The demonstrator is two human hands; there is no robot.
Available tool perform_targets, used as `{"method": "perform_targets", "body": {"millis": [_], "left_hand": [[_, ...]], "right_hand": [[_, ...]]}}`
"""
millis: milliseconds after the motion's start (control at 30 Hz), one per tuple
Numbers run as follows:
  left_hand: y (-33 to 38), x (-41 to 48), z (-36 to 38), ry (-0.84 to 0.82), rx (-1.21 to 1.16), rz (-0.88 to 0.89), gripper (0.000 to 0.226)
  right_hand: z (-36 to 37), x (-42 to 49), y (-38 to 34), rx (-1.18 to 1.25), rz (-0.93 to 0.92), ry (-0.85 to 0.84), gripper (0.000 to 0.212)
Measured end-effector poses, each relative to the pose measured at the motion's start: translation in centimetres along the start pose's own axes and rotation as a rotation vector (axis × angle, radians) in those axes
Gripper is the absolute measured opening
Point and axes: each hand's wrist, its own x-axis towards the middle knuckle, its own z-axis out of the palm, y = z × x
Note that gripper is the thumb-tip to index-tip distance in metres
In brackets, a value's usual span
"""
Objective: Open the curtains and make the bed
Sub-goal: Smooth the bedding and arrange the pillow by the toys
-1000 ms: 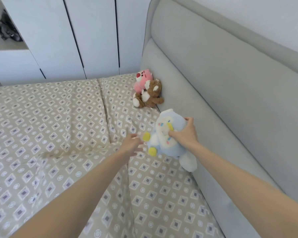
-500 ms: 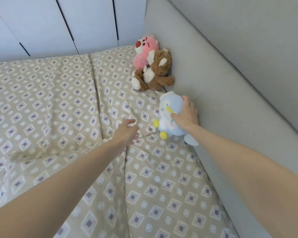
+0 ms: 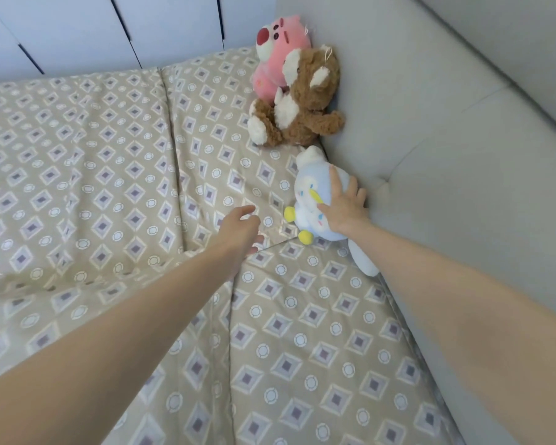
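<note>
Bed (image 3: 302,316) covered by patterned duvet; blue plush (image 3: 315,194) right of centre, against the grey headboard (image 3: 430,139). My right hand (image 3: 342,208) grips it, fingers spread over the top. Left hand (image 3: 243,228) hovers loosely curled, empty, just left of the plush. Brown teddy (image 3: 305,104) sits above it, up-frame.

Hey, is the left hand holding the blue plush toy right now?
No, the left hand hovers over the patterned bedcover, while the right hand grips the blue plush toy.
</note>
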Motion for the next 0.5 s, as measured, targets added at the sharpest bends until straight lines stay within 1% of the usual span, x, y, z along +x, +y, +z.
{"method": "perform_targets", "body": {"millis": [67, 100, 167, 233, 333, 433, 500], "left_hand": [[-0.7, 0.1, -0.1, 0.004, 0.008, -0.008, 0.041], [-0.9, 0.1, -0.2, 0.013, 0.011, -0.011, 0.041], [-1.2, -0.1, -0.5, 0.03, 0.011, -0.022, 0.041], [-1.0, -0.6, -0.7, 0.034, 0.006, -0.019, 0.041], [-0.6, -1.4, -1.0, 0.03, -0.008, -0.01, 0.041], [-0.5, -2.5, -1.2, 0.031, 0.004, 0.001, 0.042], [-0.4, -3.9, -1.4, 0.017, 0.021, 0.004, 0.043]], "right_hand": [[-0.2, -0.1, -0.1, -0.107, -0.013, 0.045, 0.076], [-0.5, -0.2, -0.3, -0.088, -0.016, 0.082, 0.076], [-0.7, -0.8, -0.8, 0.028, -0.029, 0.16, 0.074], [-0.6, -1.7, -0.9, 0.091, -0.083, 0.21, 0.069], [-1.2, -2.5, -0.3, 0.118, -0.166, 0.133, 0.062], [-2.9, -3.4, 0.2, 0.163, -0.166, -0.01, 0.06], [-4.0, -4.6, 0.5, 0.167, -0.172, -0.073, 0.06]]}}
